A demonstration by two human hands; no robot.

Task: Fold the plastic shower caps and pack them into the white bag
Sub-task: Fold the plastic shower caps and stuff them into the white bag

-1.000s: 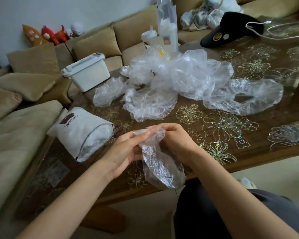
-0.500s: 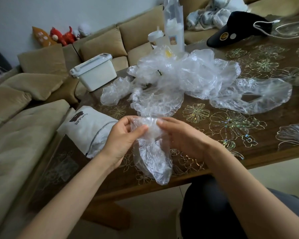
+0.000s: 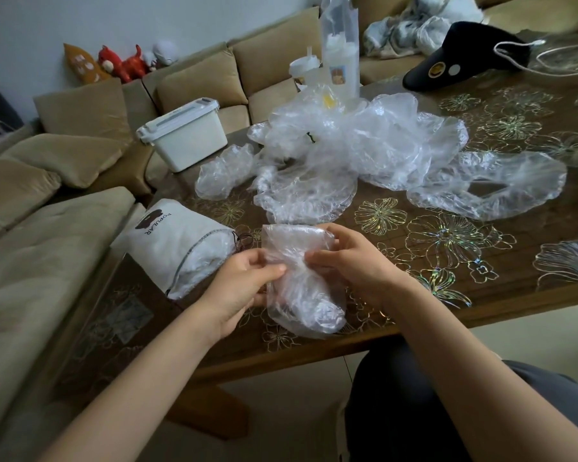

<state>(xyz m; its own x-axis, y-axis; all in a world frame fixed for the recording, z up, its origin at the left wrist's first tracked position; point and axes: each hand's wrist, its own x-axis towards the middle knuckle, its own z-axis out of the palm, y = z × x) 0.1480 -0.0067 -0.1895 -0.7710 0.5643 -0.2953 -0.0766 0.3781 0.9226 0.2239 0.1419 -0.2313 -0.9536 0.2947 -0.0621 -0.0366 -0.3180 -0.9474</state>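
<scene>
The bench (image 3: 447,295) carries, toward its far middle, a loose heap of unfolded shower caps (image 3: 364,145), presumably left within reach so that each can be drawn forward in turn. The white bag (image 3: 181,248) is laid on its side at the near left corner with its mouth turned toward the hands, likely so that a folded cap can be slid straight in. One shower cap (image 3: 302,301), partly folded flat, is held over the near edge. It is pinched at its left side by the left hand (image 3: 244,288) and at its right by the right hand (image 3: 354,265), and lies between them.
</scene>
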